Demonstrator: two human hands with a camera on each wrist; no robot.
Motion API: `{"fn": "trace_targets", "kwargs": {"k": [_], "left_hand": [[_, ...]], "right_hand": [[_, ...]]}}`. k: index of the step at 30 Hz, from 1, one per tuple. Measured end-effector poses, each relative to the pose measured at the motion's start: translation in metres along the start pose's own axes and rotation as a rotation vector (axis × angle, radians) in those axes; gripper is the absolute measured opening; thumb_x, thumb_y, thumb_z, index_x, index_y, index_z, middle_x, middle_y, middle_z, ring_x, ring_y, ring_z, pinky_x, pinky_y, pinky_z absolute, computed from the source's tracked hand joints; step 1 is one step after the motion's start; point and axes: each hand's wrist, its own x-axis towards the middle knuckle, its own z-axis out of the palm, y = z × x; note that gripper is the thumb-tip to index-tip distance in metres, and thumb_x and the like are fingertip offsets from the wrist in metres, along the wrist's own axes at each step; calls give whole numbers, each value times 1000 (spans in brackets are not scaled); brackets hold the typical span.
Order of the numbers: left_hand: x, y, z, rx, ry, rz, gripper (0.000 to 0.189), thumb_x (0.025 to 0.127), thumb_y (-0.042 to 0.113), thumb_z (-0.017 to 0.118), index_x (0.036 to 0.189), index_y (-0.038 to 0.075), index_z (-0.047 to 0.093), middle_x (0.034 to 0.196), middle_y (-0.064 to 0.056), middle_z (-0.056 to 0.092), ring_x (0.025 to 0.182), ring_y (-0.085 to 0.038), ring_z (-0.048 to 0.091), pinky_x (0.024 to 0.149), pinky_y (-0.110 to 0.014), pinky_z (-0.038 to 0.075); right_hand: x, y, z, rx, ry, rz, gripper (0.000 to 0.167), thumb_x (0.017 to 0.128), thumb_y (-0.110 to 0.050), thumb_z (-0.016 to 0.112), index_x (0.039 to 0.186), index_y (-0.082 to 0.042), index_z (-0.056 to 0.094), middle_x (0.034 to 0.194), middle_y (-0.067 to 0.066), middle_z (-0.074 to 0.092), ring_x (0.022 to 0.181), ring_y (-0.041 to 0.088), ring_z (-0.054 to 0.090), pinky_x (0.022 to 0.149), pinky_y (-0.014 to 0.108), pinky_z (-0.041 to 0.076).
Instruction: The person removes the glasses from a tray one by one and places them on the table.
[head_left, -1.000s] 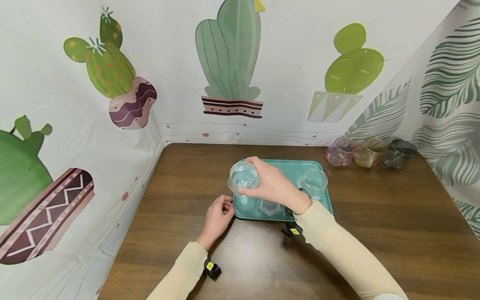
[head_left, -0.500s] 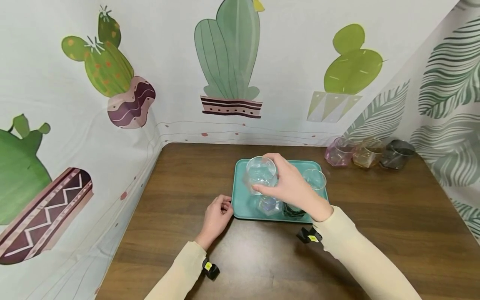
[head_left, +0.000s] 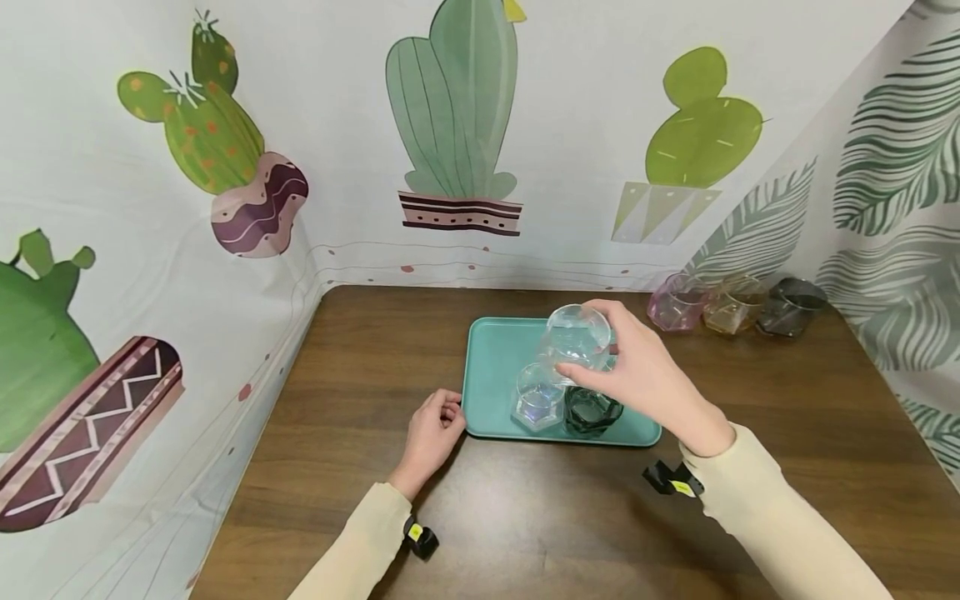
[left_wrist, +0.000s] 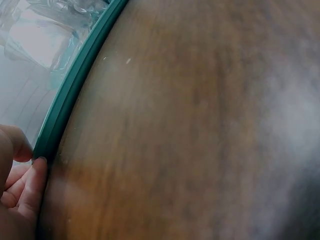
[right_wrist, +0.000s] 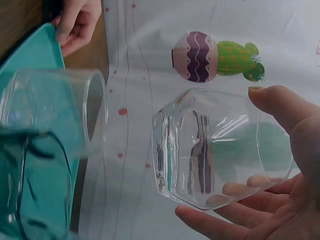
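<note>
My right hand (head_left: 641, 367) grips a clear drinking glass (head_left: 576, 337) by its side, thumb opposite the fingers, raised over the turquoise tray (head_left: 487, 354). The right wrist view shows this glass (right_wrist: 220, 150) with a faceted base and nothing inside. Below it on the tray stand a clear, faintly iridescent glass (head_left: 537, 402) and a dark green glass (head_left: 590, 412), side by side near the front rim. Another clear glass at the tray's right side is hidden behind my right hand. My left hand (head_left: 435, 429) pinches the tray's left rim near the front corner.
Pink (head_left: 677, 303), amber (head_left: 733, 306) and dark grey (head_left: 791, 307) glasses stand in a row at the table's back right. A cloth printed with cacti (head_left: 461, 117) hangs behind the brown wooden table (head_left: 510, 517).
My right hand has carried the clear glass rightward across the tray, from its left end to above the dark green glass, uncovering the two front glasses. My left hand stays at the tray's rim.
</note>
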Motion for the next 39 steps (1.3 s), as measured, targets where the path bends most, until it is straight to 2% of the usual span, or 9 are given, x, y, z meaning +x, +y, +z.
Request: {"fn": "trace_targets", "kwargs": {"k": [3,5,9,12,18,23,29,39], "left_hand": [[0,-1,1,-1,0,4,19,91,2,64,109,3,69,93,-2,66,83,-12,64,73,-24,57],[0,-1,1,-2,1,6,20,90,2,63,109,3,69,93,-2,66,83,-12,64,73,-23,57],[-1,-1,1,-7,0,1,20,90,2,63,109,3,69,94,-2,67,83,-12,64,73,-23,57],[-1,-1,0,-10,2,-5,19,91,2,63,109,3,70,94,-2,67,83,-12,64,73,-23,57],[0,-1,1,-10,5,-3,19,91,2,63,109,3,69,94,-2,66,84,-12,64,73,-24,57],[1,-3,2,-7,1,0,19,91,2,63,109,3,70,94,-1,66,84,-12,63,73,-23,56],[2,1,-1,-13,-1,-5,18,91,3,64,109,3,69,94,-2,66,84,-13,63,74,-24,57],[1,-3,1,6,0,2,18,92,2,64,109,3,69,94,-1,66,84,-12,63,73,-23,56]], "right_hand": [[-6,5,-10,-10,26,2,75,85,-37,86,143,-9,48,139,11,57,118,31,60,91,54,57],[-10,8,-16,-25,47,3,74,85,-36,87,142,-9,49,137,11,58,111,31,62,89,51,57],[-19,15,-28,-71,89,13,73,84,-34,88,141,-9,51,131,11,61,84,27,63,71,36,55],[-25,20,-35,-101,115,42,73,83,-34,88,141,-10,50,126,12,62,74,24,59,61,28,50],[-35,35,-49,-150,171,83,76,82,-32,89,142,-7,50,119,17,64,72,22,56,59,24,47],[-43,52,-58,-157,209,124,77,81,-31,90,142,-6,49,121,20,63,76,21,57,62,15,42],[-51,71,-68,-164,278,151,73,79,-27,92,137,-9,52,123,16,62,72,10,56,64,11,39],[-61,102,-85,-183,320,219,70,83,-28,88,138,-5,52,122,16,60,71,-8,50,64,12,38]]}}
